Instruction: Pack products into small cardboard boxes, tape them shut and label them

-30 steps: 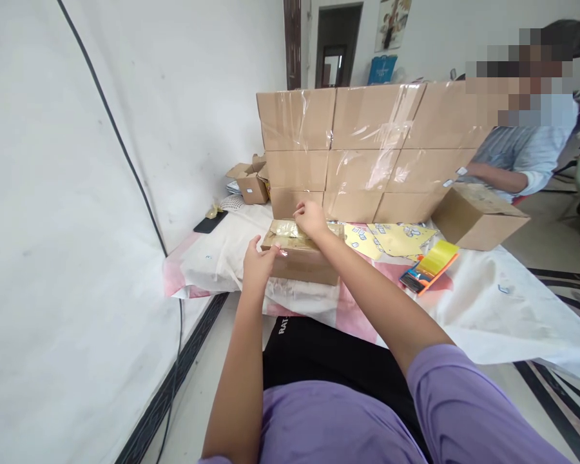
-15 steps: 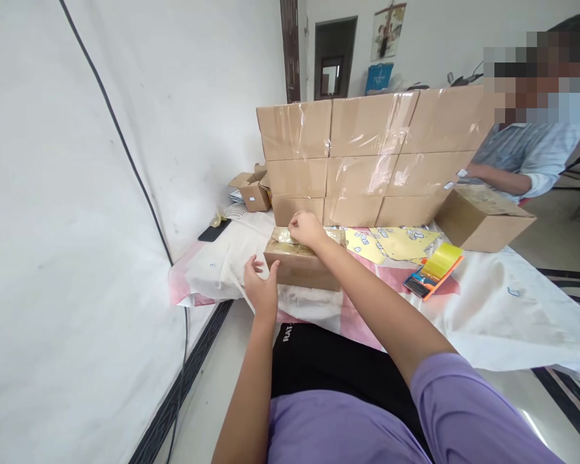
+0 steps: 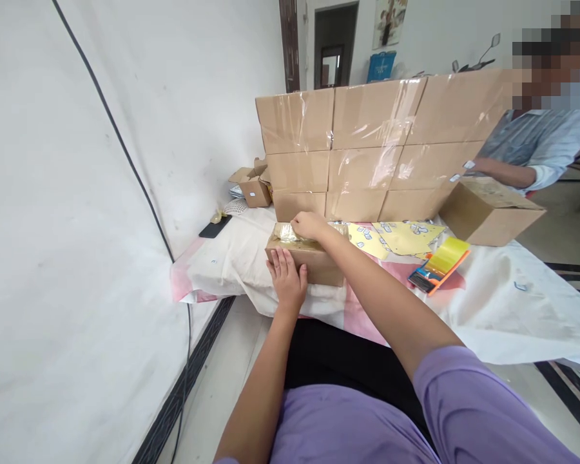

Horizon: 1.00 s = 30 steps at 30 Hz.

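We see the left hand [image 3: 287, 278] spread flat against the cardboard box [image 3: 319, 265] on the table [image 3: 512, 309], the right hand [image 3: 309, 225] seemingly pinching tape on top, no legible labels.

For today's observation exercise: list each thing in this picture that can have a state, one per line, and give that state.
Small cardboard box: top taped, lying on the cloth.
Left hand: flat, fingers spread against the box's near side.
Right hand: pressing on the box's top.
Stacked cartons: sealed with clear tape, three rows high.
Open box: flaps up, by the wall.
Tape dispenser: lying unused on the cloth.
Phone: screen dark.
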Each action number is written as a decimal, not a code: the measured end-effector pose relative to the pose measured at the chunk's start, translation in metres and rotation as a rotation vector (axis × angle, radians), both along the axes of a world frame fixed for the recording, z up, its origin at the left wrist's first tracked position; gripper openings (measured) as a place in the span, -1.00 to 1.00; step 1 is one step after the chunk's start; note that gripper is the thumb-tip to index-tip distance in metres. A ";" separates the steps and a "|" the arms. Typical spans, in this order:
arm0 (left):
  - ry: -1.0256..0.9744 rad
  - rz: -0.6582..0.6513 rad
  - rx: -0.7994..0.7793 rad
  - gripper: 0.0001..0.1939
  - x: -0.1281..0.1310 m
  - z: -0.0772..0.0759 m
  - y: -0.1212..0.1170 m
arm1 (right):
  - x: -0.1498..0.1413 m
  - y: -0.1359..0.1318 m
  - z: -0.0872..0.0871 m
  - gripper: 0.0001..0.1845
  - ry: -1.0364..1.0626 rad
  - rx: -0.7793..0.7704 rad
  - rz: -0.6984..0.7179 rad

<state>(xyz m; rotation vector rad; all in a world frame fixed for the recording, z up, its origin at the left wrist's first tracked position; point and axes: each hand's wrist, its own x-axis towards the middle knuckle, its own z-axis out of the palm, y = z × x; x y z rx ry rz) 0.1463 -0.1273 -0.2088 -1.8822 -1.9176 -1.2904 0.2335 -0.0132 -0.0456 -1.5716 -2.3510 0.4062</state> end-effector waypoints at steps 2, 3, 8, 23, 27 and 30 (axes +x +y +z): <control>0.002 0.010 -0.003 -0.31 0.004 -0.010 -0.004 | 0.003 -0.001 0.003 -0.66 -0.026 -0.013 0.032; 0.002 0.017 -0.005 -0.31 0.006 -0.016 -0.007 | 0.004 -0.002 0.004 -0.65 -0.038 -0.019 0.044; 0.017 0.032 -0.005 -0.34 0.015 -0.046 -0.018 | 0.001 -0.007 0.008 -0.65 -0.081 -0.047 0.092; -0.037 0.061 0.055 -0.30 0.005 -0.087 -0.021 | 0.231 0.039 0.004 -0.69 -0.125 -0.054 -0.308; 0.008 0.062 0.120 -0.15 0.000 -0.100 -0.024 | 0.233 0.045 -0.041 -0.65 -0.144 -0.169 -0.112; 0.085 0.035 0.123 -0.06 -0.008 -0.107 -0.027 | 0.218 0.044 -0.067 -0.71 -0.146 -0.211 -0.022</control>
